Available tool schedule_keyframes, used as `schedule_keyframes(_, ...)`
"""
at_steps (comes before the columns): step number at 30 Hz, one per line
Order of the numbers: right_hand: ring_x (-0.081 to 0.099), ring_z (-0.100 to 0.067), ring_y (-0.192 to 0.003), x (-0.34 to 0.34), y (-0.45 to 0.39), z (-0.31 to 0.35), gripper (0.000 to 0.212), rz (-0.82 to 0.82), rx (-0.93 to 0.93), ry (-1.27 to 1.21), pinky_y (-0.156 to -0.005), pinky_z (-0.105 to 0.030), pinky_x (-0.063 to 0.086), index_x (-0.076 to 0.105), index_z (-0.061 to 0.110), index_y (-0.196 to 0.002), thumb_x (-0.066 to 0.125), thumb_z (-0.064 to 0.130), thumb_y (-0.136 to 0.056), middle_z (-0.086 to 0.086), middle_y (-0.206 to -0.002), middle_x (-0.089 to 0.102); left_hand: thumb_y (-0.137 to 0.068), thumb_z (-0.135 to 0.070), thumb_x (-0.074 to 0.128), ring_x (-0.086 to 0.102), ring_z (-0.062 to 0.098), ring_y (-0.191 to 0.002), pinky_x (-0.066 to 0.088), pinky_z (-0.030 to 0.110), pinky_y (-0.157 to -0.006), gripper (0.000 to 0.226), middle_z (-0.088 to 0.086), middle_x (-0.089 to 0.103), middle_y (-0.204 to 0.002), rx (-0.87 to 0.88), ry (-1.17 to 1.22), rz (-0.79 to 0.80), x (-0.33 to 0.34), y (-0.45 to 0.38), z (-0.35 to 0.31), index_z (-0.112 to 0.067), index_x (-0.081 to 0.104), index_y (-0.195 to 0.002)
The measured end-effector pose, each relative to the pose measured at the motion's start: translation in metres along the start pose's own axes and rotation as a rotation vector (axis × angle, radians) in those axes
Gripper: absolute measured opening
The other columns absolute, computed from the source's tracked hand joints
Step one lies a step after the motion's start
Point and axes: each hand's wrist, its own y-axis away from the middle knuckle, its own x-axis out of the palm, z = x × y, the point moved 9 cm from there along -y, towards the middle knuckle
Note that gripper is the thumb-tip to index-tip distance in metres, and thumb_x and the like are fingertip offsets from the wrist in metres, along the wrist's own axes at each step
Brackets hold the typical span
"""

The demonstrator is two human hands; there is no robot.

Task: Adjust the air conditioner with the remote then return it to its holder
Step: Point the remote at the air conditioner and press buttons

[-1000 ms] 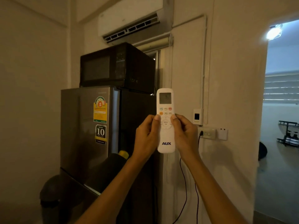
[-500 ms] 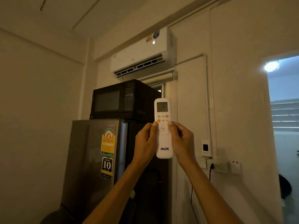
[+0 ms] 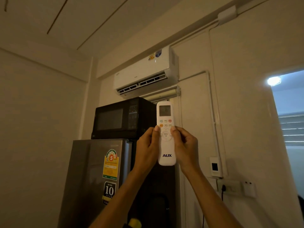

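A white remote [image 3: 165, 150] marked AUX stands upright in front of me, screen end up. My left hand [image 3: 146, 148] grips its left edge and my right hand [image 3: 185, 148] grips its right edge, both thumbs resting on the buttons around the round menu pad. The white air conditioner [image 3: 144, 74] is mounted high on the wall above, its vent open and a small light lit on its front. A small white wall-mounted box with a dark window [image 3: 215, 167] sits to the right of the remote; I cannot tell whether it is the holder.
A black microwave [image 3: 121, 119] sits on a grey fridge [image 3: 97, 181] to the left. A wall socket [image 3: 228, 188] with a black cable plugged in is lower right. An open doorway [image 3: 289, 129] with a bright lamp lies at the far right.
My view has tilted upward, bringing the whole air conditioner and the ceiling into sight. Both hands still hold the remote upright, thumbs on its buttons.
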Motion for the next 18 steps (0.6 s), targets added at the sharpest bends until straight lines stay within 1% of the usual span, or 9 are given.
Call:
schedule_keyframes(6,0.062,-0.004,-0.068,0.001,-0.001,0.003,0.023,-0.010,-0.021,0.000,-0.049,-0.006,0.049,0.060,0.015,-0.107,0.053,0.024,-0.087,0.004,-0.097,0.062,-0.091,-0.026,0.039,0.068,0.004,-0.073,0.057,0.018,-0.059,0.017,-0.005,0.065,-0.084,0.007,0.009,0.001,-0.001,-0.003,0.000,-0.022,0.053,-0.083)
schedule_keyframes(9,0.063,-0.005,-0.067,0.002,-0.001,0.001,0.023,0.000,-0.002,-0.015,-0.048,-0.007,0.049,0.060,0.015,-0.107,0.053,0.024,-0.087,0.003,-0.096,0.063,-0.091,-0.027,0.040,0.068,0.005,-0.072,0.057,0.020,-0.059,0.016,-0.005,0.065,-0.084,0.000,-0.003,-0.006,-0.003,-0.003,0.002,-0.022,0.053,-0.082)
schedule_keyframes(14,0.063,-0.006,-0.069,0.006,0.001,-0.008,0.024,0.011,0.029,-0.011,-0.049,-0.008,0.051,0.061,0.013,-0.107,0.053,0.025,-0.088,-0.005,-0.102,0.067,-0.091,-0.024,0.041,0.067,0.001,-0.068,0.055,0.015,-0.056,0.017,-0.006,0.064,-0.083,-0.026,0.010,-0.014,-0.004,0.003,0.005,-0.028,0.052,-0.079)
schedule_keyframes(18,0.065,-0.008,-0.071,0.008,0.002,-0.014,0.022,0.011,0.044,-0.008,-0.051,-0.010,0.053,0.061,0.017,-0.105,0.053,0.027,-0.087,-0.005,-0.104,0.068,-0.091,-0.024,0.041,0.068,0.004,-0.068,0.055,0.016,-0.055,0.017,-0.005,0.065,-0.082,-0.043,0.027,-0.016,-0.006,0.004,0.008,-0.027,0.053,-0.079)
